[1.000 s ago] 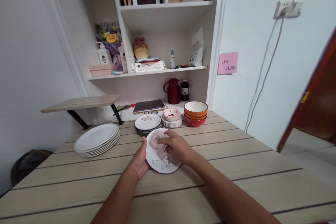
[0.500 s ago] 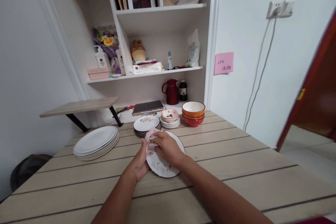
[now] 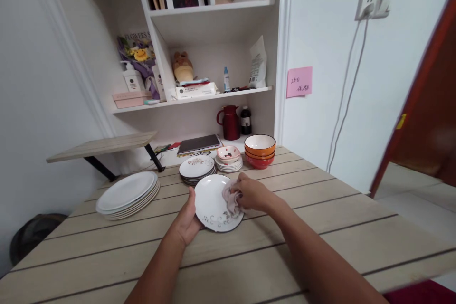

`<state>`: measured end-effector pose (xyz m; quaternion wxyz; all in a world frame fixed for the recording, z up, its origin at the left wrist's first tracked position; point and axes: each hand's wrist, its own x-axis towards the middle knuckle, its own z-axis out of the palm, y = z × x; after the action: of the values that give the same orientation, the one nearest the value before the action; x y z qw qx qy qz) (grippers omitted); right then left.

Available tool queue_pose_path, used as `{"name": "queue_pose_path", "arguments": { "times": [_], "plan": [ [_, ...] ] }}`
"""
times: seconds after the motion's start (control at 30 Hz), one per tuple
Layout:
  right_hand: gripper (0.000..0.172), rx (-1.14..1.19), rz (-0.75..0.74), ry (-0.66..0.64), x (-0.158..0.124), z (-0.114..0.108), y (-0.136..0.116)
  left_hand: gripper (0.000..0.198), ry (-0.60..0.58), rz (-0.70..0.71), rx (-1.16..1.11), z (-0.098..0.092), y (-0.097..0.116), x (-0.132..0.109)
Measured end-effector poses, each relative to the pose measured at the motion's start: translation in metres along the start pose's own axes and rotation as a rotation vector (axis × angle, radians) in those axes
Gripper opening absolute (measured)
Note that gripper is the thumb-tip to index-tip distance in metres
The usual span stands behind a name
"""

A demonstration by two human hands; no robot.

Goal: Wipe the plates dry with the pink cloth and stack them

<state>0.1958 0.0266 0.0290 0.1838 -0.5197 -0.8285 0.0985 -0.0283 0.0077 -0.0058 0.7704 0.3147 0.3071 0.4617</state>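
Observation:
A white plate (image 3: 210, 202) with a dark rim and a floral pattern is held a little tilted over the table. My left hand (image 3: 188, 221) grips its left edge, thumb on top and the fingers hidden beneath. At the plate's right edge, my right hand (image 3: 253, 194) is closed on a pale pink cloth (image 3: 232, 199), which is bunched against the surface. Just behind the plate stands a stack of flower-patterned plates (image 3: 197, 167).
White oval plates (image 3: 126, 192) are stacked at the left. Small dishes (image 3: 228, 161) and a stack of orange and red bowls (image 3: 260, 151) stand at the back. Behind them are a laptop (image 3: 199, 144) and a red jug (image 3: 230, 123). A raised wooden shelf (image 3: 103, 146) overhangs the table's left.
My right hand has moved the cloth from the plate's left side across to its right edge, uncovering the plate's middle. My left hand keeps its hold. The view has shifted slightly.

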Motion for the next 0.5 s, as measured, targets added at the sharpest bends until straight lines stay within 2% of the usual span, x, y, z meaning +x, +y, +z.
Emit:
{"name": "queue_pose_path", "arguments": {
  "times": [0.1, 0.2, 0.37, 0.5],
  "plan": [
    [0.029, -0.029, 0.105, 0.109, 0.009, 0.006, -0.005, 0.069, 0.008, -0.015, 0.025, 0.001, -0.001, 0.000],
    [0.032, -0.022, 0.111, 0.169, 0.017, 0.015, -0.019, 0.063, -0.007, -0.013, 0.036, 0.002, -0.002, 0.000],
    [0.045, 0.044, -0.082, 0.131, 0.017, 0.023, -0.042, 0.062, -0.037, 0.005, 0.031, 0.003, -0.004, 0.001],
    [0.044, 0.140, -0.311, -0.030, 0.008, 0.022, -0.050, 0.067, -0.056, 0.034, 0.002, 0.004, -0.004, 0.001]
  ]
}}
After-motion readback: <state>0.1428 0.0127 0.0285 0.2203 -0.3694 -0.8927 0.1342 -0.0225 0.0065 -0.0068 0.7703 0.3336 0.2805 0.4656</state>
